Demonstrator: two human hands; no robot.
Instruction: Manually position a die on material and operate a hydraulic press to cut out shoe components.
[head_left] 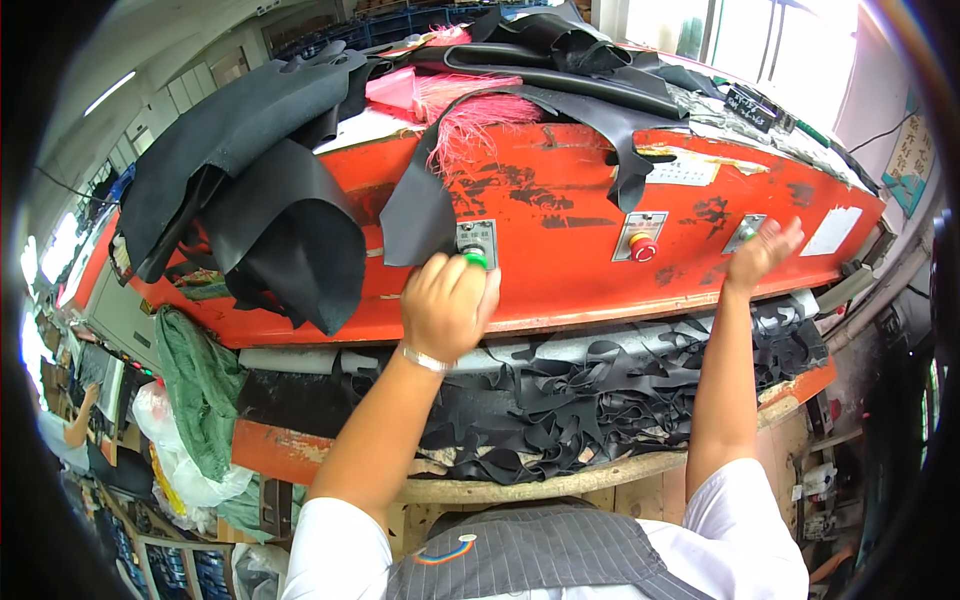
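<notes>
Touching 1 green button (476,261), the left hand (446,308) folds its fingers together; the right hand (760,260), fingers extended, overlaps another button (747,233).

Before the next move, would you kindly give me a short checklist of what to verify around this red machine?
1. Left hand at the green button: ok.
2. Right hand at the right-hand button panel: ok; whether the button is pressed, cannot tell.
3. Red stop button uncovered: ok.
4. Red front free of hanging material: not ok, black sheets drape over it.
5. Ledge below free of loose pieces: not ok, black scraps lie heaped there.
</notes>
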